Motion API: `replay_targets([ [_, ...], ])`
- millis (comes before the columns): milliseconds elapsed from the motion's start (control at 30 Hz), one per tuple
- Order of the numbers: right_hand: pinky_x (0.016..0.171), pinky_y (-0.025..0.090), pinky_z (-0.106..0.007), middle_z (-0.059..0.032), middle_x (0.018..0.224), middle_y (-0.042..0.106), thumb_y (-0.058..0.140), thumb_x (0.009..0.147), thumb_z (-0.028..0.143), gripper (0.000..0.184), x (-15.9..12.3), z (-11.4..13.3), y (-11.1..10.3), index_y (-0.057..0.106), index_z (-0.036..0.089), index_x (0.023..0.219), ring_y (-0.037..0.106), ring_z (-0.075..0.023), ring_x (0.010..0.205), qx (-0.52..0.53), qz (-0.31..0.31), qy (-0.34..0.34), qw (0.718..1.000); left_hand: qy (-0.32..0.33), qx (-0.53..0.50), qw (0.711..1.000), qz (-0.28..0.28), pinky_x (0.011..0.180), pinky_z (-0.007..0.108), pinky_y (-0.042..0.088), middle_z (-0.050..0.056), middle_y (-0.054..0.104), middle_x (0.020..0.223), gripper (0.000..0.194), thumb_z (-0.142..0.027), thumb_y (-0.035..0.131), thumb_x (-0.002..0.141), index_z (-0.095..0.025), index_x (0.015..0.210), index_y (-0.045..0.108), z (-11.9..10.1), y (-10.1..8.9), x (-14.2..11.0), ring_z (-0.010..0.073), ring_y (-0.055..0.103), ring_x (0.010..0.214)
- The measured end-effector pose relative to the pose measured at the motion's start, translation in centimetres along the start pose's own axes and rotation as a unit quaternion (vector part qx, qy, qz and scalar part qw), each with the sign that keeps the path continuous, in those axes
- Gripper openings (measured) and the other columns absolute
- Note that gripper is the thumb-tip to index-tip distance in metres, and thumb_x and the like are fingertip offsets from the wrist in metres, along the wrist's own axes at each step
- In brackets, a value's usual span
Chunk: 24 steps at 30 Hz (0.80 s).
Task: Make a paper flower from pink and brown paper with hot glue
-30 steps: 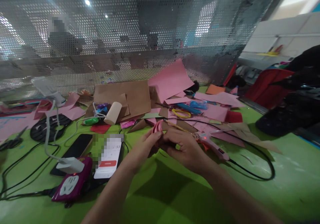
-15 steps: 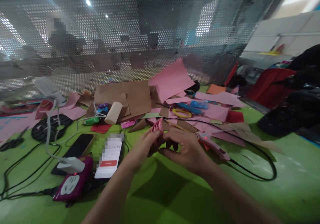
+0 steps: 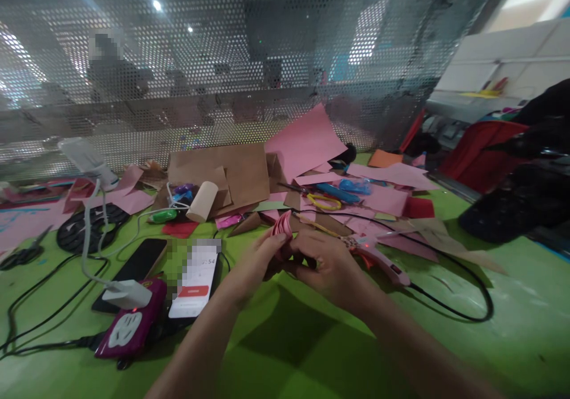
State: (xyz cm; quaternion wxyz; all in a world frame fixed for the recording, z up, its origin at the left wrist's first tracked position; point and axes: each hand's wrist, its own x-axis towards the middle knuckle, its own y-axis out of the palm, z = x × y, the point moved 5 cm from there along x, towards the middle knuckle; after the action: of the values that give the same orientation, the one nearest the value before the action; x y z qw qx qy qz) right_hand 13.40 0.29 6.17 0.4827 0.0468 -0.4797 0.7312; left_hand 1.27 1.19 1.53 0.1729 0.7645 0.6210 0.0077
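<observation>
Between thumb and fingers, my left hand (image 3: 260, 259) grips a piece of pink paper (image 3: 282, 225) with several curved layers showing at its top. My right hand (image 3: 327, 262) is closed against the lower right side of the same paper, its fingertips curled in and partly hidden. Both hands are held above the green table (image 3: 285, 339), casting a shadow on it. Just right of my right hand lies a pink glue gun (image 3: 385, 262) with an orange trigger and a lit red light.
Left are a lit phone (image 3: 196, 280), a dark phone (image 3: 142, 262), a purple power strip (image 3: 129, 322) and black scissors (image 3: 27, 250). Behind my hands lie brown cardboard (image 3: 244, 176), pink sheets (image 3: 307, 141), yellow-handled scissors (image 3: 324, 202) and a cardboard tube (image 3: 202, 201). Perforated metal (image 3: 214, 60) stands behind.
My right hand has shifted slightly, its thumb now closer in to the curled fingers and the pink paper. My left hand keeps its grip almost unmoved.
</observation>
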Motion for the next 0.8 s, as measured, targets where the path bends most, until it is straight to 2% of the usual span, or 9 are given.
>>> replay_targets([
  [367,0.067,0.045,-0.026,-0.0006,0.080,0.067,0.069,0.083,0.015,0.008,-0.1,0.4,-0.7,0.065,0.020,0.088,0.059,-0.0146,0.072,0.030,-0.021,0.002,0.999,0.014,0.016,1.000,0.009,0.045,0.023,0.016,-0.006,0.039,0.057,0.033,-0.051,0.061,0.081,-0.019,0.076,0.053,0.1,-0.2,0.1,0.0067,0.028,0.046],
  [533,0.064,0.046,-0.026,-0.0014,0.080,0.067,0.064,0.086,0.014,0.010,-0.2,0.0,-0.8,0.067,0.021,0.092,0.059,-0.0149,0.071,0.041,-0.042,0.011,0.998,-0.010,0.016,1.000,0.021,0.045,0.024,0.011,-0.009,0.032,0.051,0.039,-0.057,0.061,0.077,-0.019,0.075,0.052,0.0,0.0,0.2,0.0063,0.023,0.043],
  [700,0.068,0.048,-0.028,-0.0020,0.083,0.069,0.064,0.085,0.012,0.011,-0.1,-0.1,-1.2,0.067,0.022,0.089,0.063,-0.0167,0.077,0.049,-0.078,0.022,0.996,0.001,0.012,0.999,0.030,0.045,0.024,0.011,-0.008,0.035,0.053,0.042,-0.059,0.063,0.076,-0.021,0.073,0.046,-0.2,0.2,0.2,0.0060,0.024,0.044],
  [800,0.068,0.047,-0.027,-0.0012,0.080,0.070,0.064,0.083,0.008,0.013,0.0,0.2,-1.0,0.068,0.021,0.085,0.063,-0.0160,0.074,0.050,-0.086,0.035,0.994,0.018,0.020,0.999,0.047,0.045,0.025,0.010,-0.009,0.031,0.052,0.042,-0.059,0.060,0.079,-0.021,0.073,0.044,-0.3,0.3,0.2,0.0060,0.021,0.044],
])
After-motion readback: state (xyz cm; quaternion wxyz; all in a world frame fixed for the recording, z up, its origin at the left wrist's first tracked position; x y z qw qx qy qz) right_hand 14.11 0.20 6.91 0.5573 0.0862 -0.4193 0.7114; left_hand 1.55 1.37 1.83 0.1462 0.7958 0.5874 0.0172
